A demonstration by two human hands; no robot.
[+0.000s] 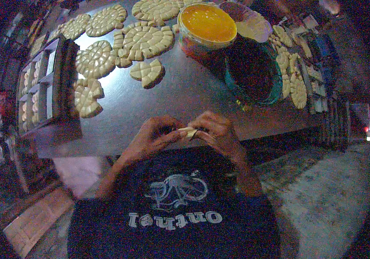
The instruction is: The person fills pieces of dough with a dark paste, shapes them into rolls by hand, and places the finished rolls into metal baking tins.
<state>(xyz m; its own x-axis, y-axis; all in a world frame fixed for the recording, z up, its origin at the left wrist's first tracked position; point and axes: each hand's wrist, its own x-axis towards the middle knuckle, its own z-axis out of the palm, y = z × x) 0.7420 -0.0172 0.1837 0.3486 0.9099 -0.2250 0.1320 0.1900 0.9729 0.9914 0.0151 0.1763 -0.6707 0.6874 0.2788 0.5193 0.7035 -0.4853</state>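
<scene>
Close to my body, at the table's near edge, both my hands meet around a small piece of pale dough point(189, 131). My left hand point(161, 131) pinches it from one side with thumb and fingers. From the other side, my right hand point(216, 129) closes on it, its fingers hiding part of the dough. A dark sliver shows beside the piece, too small to name. Beyond my hands lies a cut cluster of dough pieces point(147, 73). Larger rounds of segmented dough point(148, 41) spread across the far side of the table, with a partial one point(88, 98) at the left.
A tub of orange-yellow filling point(208, 23) stands at the far middle, beside a clear bag point(254, 26). Right of it sits a dark teal-rimmed basin point(275, 88). Compartmented trays point(42, 93) holding small pale pieces flank the left; more dough point(298, 88) lies far right.
</scene>
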